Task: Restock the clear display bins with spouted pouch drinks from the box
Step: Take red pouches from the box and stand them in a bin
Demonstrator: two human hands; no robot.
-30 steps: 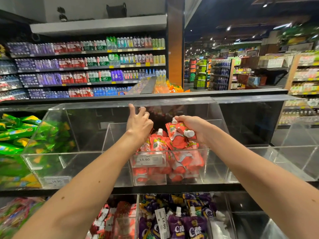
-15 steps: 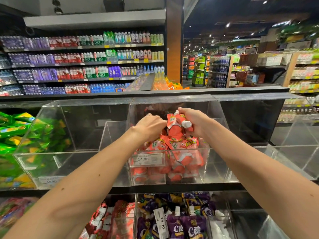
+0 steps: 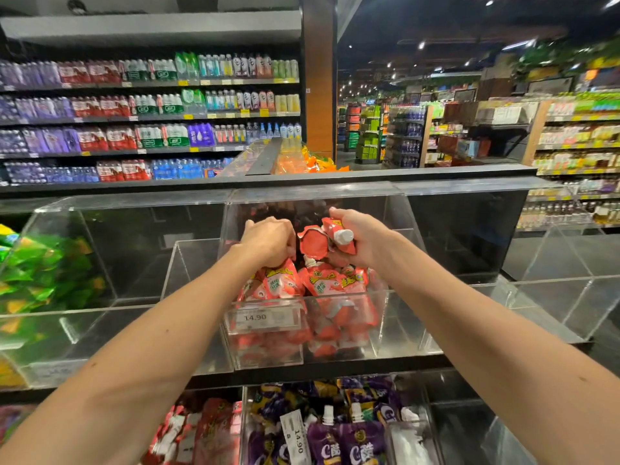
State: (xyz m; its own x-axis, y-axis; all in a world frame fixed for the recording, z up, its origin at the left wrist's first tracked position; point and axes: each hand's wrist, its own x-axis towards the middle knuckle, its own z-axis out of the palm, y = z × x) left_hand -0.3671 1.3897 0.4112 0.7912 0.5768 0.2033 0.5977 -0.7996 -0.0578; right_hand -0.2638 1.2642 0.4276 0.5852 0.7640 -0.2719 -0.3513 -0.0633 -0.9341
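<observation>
- Your way into the bin (image 3: 379, 327) runs over its front wall, under the clear lid (image 3: 312, 196).
- Piled pouches (image 3: 322, 286) crowd the front.

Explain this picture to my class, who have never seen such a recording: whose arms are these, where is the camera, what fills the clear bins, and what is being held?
There is no machine here: these are a person's two bare arms. The camera sits on that person's head, looking forward and down, so you see what they see in a shop aisle. The right hand grips a red spouted pouch with a white cap, above the middle clear bin, which holds more red pouches behind a price tag reading 14.90. The left hand curls down onto those pouches; whether it grips one is hidden. The left bin holds green packs, and a lower bin holds purple pouches.
</observation>
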